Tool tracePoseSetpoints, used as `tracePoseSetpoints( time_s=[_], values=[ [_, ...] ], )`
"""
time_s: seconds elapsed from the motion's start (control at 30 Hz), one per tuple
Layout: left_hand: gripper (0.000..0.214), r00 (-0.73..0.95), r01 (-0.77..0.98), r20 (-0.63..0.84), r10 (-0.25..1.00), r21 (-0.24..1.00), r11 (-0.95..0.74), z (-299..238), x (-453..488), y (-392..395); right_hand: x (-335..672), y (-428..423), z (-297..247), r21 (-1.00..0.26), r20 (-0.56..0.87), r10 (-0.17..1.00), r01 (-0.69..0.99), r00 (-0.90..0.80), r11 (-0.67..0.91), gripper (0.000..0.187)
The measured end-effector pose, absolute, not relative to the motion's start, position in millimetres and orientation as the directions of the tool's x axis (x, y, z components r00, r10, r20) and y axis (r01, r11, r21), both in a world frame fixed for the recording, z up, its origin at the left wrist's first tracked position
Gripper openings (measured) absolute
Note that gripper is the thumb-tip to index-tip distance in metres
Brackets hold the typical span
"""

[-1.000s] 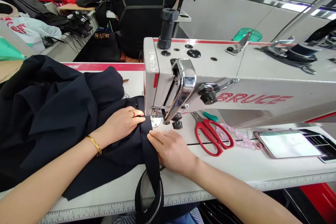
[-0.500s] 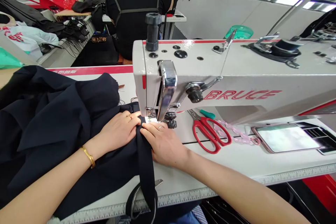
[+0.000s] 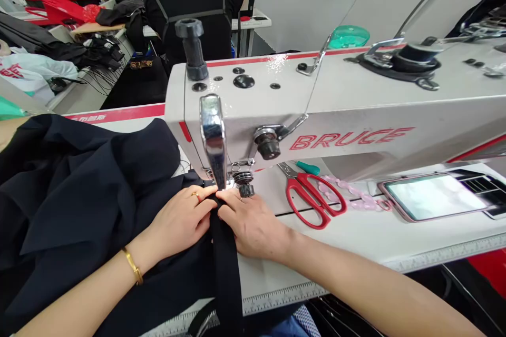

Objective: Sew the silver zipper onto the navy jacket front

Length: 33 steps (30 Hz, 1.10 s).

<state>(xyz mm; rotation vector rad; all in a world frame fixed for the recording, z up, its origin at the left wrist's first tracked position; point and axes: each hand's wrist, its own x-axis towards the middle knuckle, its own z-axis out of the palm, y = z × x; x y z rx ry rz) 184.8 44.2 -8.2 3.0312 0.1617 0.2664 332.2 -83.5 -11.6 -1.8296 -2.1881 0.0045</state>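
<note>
Dark navy fabric (image 3: pixel 79 189) lies heaped across the left of the sewing machine bed. My left hand (image 3: pixel 185 221) presses on it, thumb and fingers drawn together at the edge of a long navy strip (image 3: pixel 227 274). My right hand (image 3: pixel 249 221) is closed on the strip's right side, its fingertips meeting those of the left just below the presser area. The white sewing machine head (image 3: pixel 316 105) stands over the fingertips, and its chrome guard (image 3: pixel 213 137) hides the needle. Down past the table's front edge hangs the strip.
Red-handled scissors (image 3: pixel 312 195), a teal-handled tool (image 3: pixel 308 168), a pink bead string (image 3: pixel 356 197) and a phone (image 3: pixel 438 197) lie right of my hand. A measuring tape (image 3: pixel 284 295) runs along the front edge. Beyond the machine sits a person in black (image 3: pixel 190 0).
My view has shifted and tilted, so the machine head appears farther left. Both hands stay close together on the cloth. The loop of strip at the table's front edge has dropped lower in view.
</note>
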Motion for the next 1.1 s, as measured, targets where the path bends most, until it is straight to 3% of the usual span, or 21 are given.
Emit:
tracePoseSetpoints(
  time_s=[0.13,0.5,0.73,0.87,1.1],
  values=[
    [0.019,0.978,0.14,0.139,0.156,0.117,-0.983,-6.7,194.2,50.2,336.3,-80.0,-11.5,-0.179,0.195,0.973,0.971,-0.126,0.161,0.012],
    [0.02,0.966,0.062,0.246,0.074,0.057,-0.996,-9.8,203.5,63.1,338.4,-76.8,-12.5,-0.149,0.225,0.972,0.983,-0.071,0.107,0.014],
    [0.021,0.967,0.067,0.243,0.07,0.021,-0.998,-8.6,202.8,63.2,334.8,-83.6,-15.7,-0.148,0.301,0.939,0.965,-0.164,0.216,0.01],
    [0.024,0.957,-0.019,0.288,-0.022,-0.015,-1.0,-6.8,201.1,62.0,332.3,-87.0,-18.2,-0.142,0.353,0.909,0.948,-0.22,0.284,0.014],
    [0.029,0.953,0.024,0.302,-0.001,-0.078,-0.997,-4.7,204.6,68.0,335.1,-81.7,-18.7,-0.185,0.331,0.921,0.943,-0.206,0.277,0.016]
  ],
)
